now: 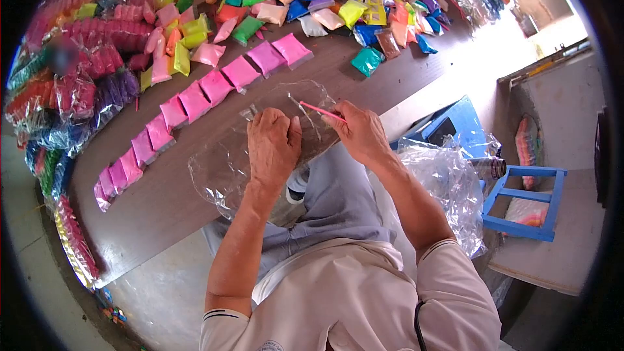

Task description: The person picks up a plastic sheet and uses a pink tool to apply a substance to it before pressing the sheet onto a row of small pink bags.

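Observation:
A clear plastic bag (218, 162) lies on the brown table, its upper part spread between both hands. My left hand (273, 143) is closed on the bag near its edge, fingers curled. My right hand (361, 131) pinches a thin pink stick (323, 112), whose tip points left over the bag. Beyond the hands, a slanting row of pink and purple packets (195, 101) lies overlapped on the table. Whether the right fingers also hold some of the plastic cannot be made out.
Many coloured packets (273, 13) are heaped at the table's back. Bundled packets (78, 84) are piled at the left. On the right are crumpled clear plastic (442, 188), a blue box (455, 123) and a blue frame (513, 226).

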{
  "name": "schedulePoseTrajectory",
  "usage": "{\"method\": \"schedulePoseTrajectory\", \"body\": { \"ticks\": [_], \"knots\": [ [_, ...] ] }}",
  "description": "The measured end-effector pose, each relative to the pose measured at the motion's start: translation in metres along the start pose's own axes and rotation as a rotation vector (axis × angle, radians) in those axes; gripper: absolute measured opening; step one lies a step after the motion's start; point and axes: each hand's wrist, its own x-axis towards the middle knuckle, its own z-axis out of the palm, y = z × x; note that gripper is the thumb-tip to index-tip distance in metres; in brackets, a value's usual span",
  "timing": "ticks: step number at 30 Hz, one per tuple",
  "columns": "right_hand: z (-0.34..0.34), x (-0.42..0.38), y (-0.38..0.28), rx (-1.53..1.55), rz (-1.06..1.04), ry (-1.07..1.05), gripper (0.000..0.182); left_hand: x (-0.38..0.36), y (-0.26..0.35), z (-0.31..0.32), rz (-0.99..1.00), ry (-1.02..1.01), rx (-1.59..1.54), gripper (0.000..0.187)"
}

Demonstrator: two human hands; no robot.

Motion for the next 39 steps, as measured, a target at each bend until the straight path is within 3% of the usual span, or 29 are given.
{"method": "schedulePoseTrajectory", "body": {
  "ticks": [7,14,17,19,23,25,27,28,29,32,35,37,39],
  "knots": [
    [0.02,0.002,0.002,-0.278,-0.018,-0.072,0.019,0.0,-0.002,0.002,0.023,0.012,0.001,0.018],
    [0.023,0.001,0.002,-0.187,-0.006,-0.008,0.014,0.0,-0.002,0.002,0.019,0.013,0.016,0.018],
    [0.019,-0.001,0.012,-0.068,-0.01,0.088,0.013,-0.001,-0.002,0.002,0.007,0.008,0.006,0.019],
    [0.013,0.001,0.032,-0.12,-0.014,0.273,0.014,0.0,-0.002,0.001,0.01,0.013,0.01,0.019],
    [-0.043,-0.011,0.08,0.091,0.303,0.28,0.021,-0.001,-0.002,0.002,0.022,0.045,-0.021,0.019],
    [-0.067,-0.021,0.109,-0.117,0.263,0.437,0.025,0.0,-0.002,0.003,0.021,0.047,-0.021,0.02],
    [-0.085,-0.032,0.117,-0.504,0.409,0.423,0.031,0.0,-0.001,0.003,0.022,0.058,-0.016,0.022],
    [-0.08,-0.035,0.131,-0.454,0.254,0.61,0.041,0.001,-0.001,0.002,0.022,0.059,-0.015,0.022],
    [-0.08,-0.04,0.138,-0.454,0.258,0.608,0.041,0.0,0.0,0.001,0.013,0.051,-0.014,0.022],
    [-0.08,-0.035,0.109,0.407,0.566,0.352,0.053,0.0,0.0,0.002,0.015,0.045,-0.016,0.023],
    [-0.056,-0.024,0.073,0.566,0.529,0.239,0.048,0.0,0.0,0.002,0.015,0.052,-0.01,0.023],
    [-0.041,-0.012,0.041,0.474,0.209,0.218,0.04,0.0,0.0,0.001,0.009,0.057,-0.003,0.023],
    [-0.04,-0.002,0.022,0.429,0.157,0.1,0.037,0.0,0.0,0.0,-0.006,0.041,-0.05,0.021]
  ]
}}
